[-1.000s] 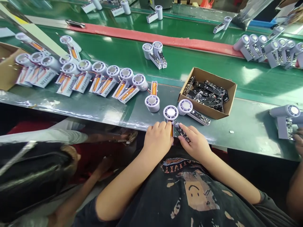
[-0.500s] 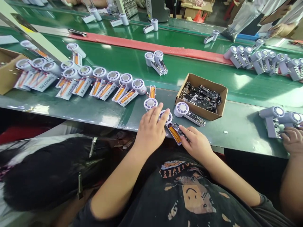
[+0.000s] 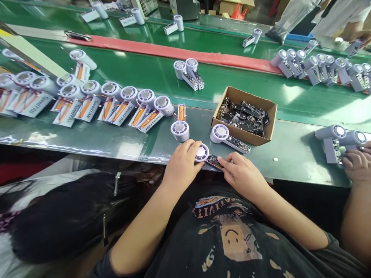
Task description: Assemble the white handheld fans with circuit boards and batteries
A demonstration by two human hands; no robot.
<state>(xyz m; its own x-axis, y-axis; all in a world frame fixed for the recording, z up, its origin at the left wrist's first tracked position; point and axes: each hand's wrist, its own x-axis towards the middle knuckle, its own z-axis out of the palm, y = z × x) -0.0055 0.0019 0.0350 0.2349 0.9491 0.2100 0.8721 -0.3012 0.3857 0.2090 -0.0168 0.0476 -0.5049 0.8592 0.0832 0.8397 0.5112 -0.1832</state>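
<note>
A lavender handheld fan (image 3: 202, 153) with a round head lies at the bench's near edge between my hands. My left hand (image 3: 183, 161) is wrapped round the left side of its head. A black circuit board (image 3: 213, 159) lies over the fan's open handle, with a strip of orange showing beside it. My right hand (image 3: 239, 170) pinches the board's right end against the handle. Just beyond stand a fan with an orange-filled handle (image 3: 180, 130) and a fan with a board in its handle (image 3: 219, 133).
A cardboard box (image 3: 246, 139) of loose circuit boards stands behind my right hand. Several wired fans (image 3: 127, 96) line the bench to the left. A co-worker's hand (image 3: 358, 164) touches fans at the right. Another person's head (image 3: 66, 216) is at lower left. More fans lie on the green belt (image 3: 139, 65).
The fan between my hands has turned so its handle points more to the right. My left hand has closed round its head, and the board now lies over the handle.
</note>
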